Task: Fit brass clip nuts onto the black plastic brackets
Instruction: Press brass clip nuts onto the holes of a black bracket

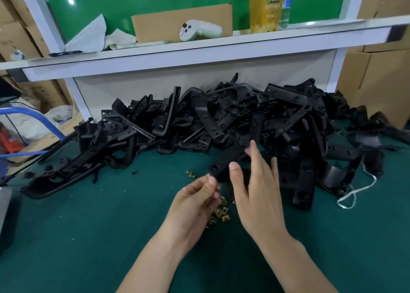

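Brass clip nuts (221, 212) lie loose on green mat (88, 226), just below held bracket (233, 155). Left hand (197, 201) has fingers bunched at bracket's lower end; can't tell what they pinch. Right hand (257, 188) grips bracket, thumb in front, fingers behind. Two more nuts (190, 174) sit left of bracket. Bracket pile (221, 115) behind it, white shelf (199, 55) beyond.

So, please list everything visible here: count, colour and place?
black plastic brackets: many, black, piled at the table's back
brass clip nuts: small heap, brass, beneath the hands
white game controller: one, white, shelf
yellow drink bottle: one, yellow, shelf
white cord loop: one, white, right of pile
green table mat: one, green, under everything
left hand: fingers curled, contents hidden
right hand: holding one long black bracket
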Tool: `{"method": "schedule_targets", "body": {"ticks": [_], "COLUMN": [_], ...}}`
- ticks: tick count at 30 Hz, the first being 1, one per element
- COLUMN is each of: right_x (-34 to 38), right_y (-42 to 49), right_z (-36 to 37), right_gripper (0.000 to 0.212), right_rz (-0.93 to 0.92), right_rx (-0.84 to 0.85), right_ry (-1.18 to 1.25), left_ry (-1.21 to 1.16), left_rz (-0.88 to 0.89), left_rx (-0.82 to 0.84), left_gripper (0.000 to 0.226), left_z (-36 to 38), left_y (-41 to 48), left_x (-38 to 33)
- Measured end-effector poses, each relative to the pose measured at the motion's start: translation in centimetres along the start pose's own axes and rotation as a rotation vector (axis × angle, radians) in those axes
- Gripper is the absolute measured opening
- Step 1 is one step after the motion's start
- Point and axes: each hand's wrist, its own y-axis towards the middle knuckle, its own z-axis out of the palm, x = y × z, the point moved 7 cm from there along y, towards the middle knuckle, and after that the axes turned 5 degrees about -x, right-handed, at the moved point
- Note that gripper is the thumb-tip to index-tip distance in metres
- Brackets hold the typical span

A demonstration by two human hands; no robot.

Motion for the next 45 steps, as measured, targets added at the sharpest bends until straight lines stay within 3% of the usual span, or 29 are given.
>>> {"method": "schedule_targets", "body": {"ticks": [2, 5, 8, 12, 18, 25, 31, 41, 45], "right_x": [-1.3, -2.7, -2.7, -2.7, -1.5, -0.1, 0.2, 0.3, 0.0], "right_y": [0.2, 0.2, 0.6, 1.0, 0.5, -0.4, -0.5, -0.5, -0.5], "right_z": [0.3, 0.4, -0.5, -1.5, -0.3, 0.8, 1.0, 0.9, 0.9], "right_gripper": [0.074, 0.073, 0.078, 0.075, 0.066, 0.065, 0.064, 0.065, 0.067], "right_rz": [0.106, 0.253, 0.227, 0.121, -0.027, -0.135, -0.142, -0.139, -0.13], "right_rx": [0.056, 0.088, 0.017, -0.101, 0.01, 0.1, 0.122, 0.11, 0.11], "right_ry": [0.116, 0.24, 0.216, 0.114, -0.025, -0.038, -0.056, -0.061, -0.059], "left_ry": [0.101, 0.224, 0.181, -0.01, -0.173, -0.186, -0.207, -0.06, -0.016], "left_rz": [0.001, 0.061, 0.109, 0.081, 0.038, 0.059, 0.034, 0.118, 0.066], "left_rx": [0.063, 0.032, 0.014, -0.033, -0.11, -0.168, -0.143, -0.166, -0.208], "left_gripper": [0.007, 0.022, 0.037, 0.032, 0.018, 0.019, 0.038, 0.026, 0.024], "left_z": [0.8, 0.7, 0.2, -0.7, -1.3, -1.9, -1.9, -1.7, -2.1], "left_y": [-0.4, -0.4, -0.2, 0.0, 0.3, 0.8, 0.8, 0.4, 0.5], "left_x": [0.2, -0.1, -0.8, -1.6, -1.4, -1.4, -1.2, -1.8, -1.3]}}
